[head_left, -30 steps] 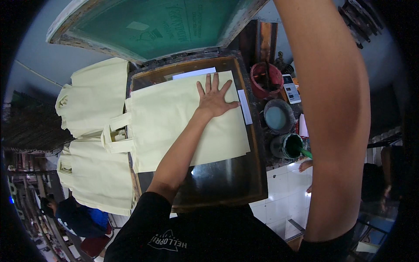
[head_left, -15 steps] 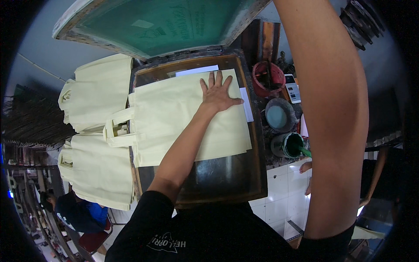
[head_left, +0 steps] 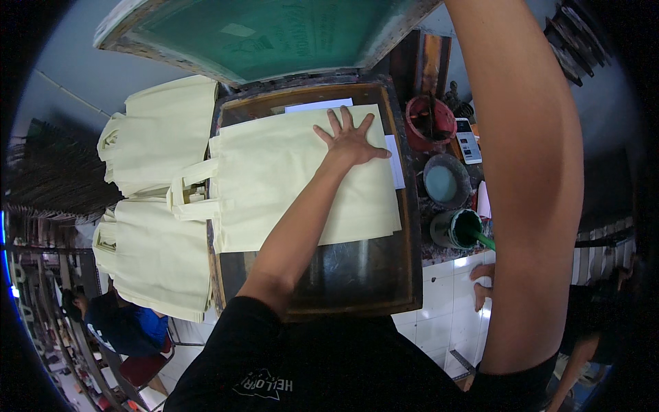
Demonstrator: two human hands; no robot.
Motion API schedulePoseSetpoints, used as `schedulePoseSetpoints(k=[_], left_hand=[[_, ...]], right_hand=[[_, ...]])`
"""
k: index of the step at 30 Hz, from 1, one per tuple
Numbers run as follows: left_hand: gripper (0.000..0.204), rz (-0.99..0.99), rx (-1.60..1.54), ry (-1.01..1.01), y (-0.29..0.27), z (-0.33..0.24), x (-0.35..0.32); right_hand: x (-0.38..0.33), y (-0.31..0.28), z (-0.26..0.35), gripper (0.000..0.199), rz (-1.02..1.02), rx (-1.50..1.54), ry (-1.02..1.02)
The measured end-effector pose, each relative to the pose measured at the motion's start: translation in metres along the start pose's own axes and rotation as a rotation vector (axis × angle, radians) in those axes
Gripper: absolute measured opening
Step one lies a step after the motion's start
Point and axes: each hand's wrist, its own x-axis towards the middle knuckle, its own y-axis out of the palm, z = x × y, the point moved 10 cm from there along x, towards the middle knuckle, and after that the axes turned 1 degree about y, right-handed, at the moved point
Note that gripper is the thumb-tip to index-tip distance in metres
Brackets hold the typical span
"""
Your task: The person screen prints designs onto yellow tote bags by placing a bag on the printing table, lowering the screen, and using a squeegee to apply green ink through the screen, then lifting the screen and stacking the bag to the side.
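Note:
A cream cloth tote bag (head_left: 274, 172) lies flat on a framed dark glass board (head_left: 357, 278), its handles pointing left. Spread across the bag's upper right part is my left hand (head_left: 350, 144), fingers apart and palm down. White paper strips (head_left: 396, 161) show at the bag's right and far edges. Above the board's far side, a green printing screen (head_left: 274, 38) in a worn frame is tilted up. My right arm (head_left: 525, 185) reaches up past the top edge near the screen's right side; the right hand itself is outside the picture.
Two stacks of cream bags (head_left: 165, 137) lie left of the board. On the right are a red tub (head_left: 420, 137), a phone (head_left: 469, 141), a grey bowl (head_left: 447, 180) and a paint pot (head_left: 458, 229) with a green-handled tool. Other people (head_left: 123, 323) are at both lower sides.
The whole view has shifted slightly, so the board and bags appear a little higher and further right. My left hand stays spread on the bag, and the screen remains raised.

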Motion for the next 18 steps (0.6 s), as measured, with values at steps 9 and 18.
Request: schedulePoseSetpoints(k=[9, 18], left_hand=[[0.128, 0.017, 0.081, 0.0, -0.015, -0.008, 0.011], [0.049, -0.544, -1.472, 0.597, -0.1, 0.067, -0.241]], right_hand=[[-0.041, -0.016, 0.023, 0.026, 0.001, 0.17, 0.18], [-0.194, 0.044, 0.112, 0.034, 0.332, 0.048, 0.349]])
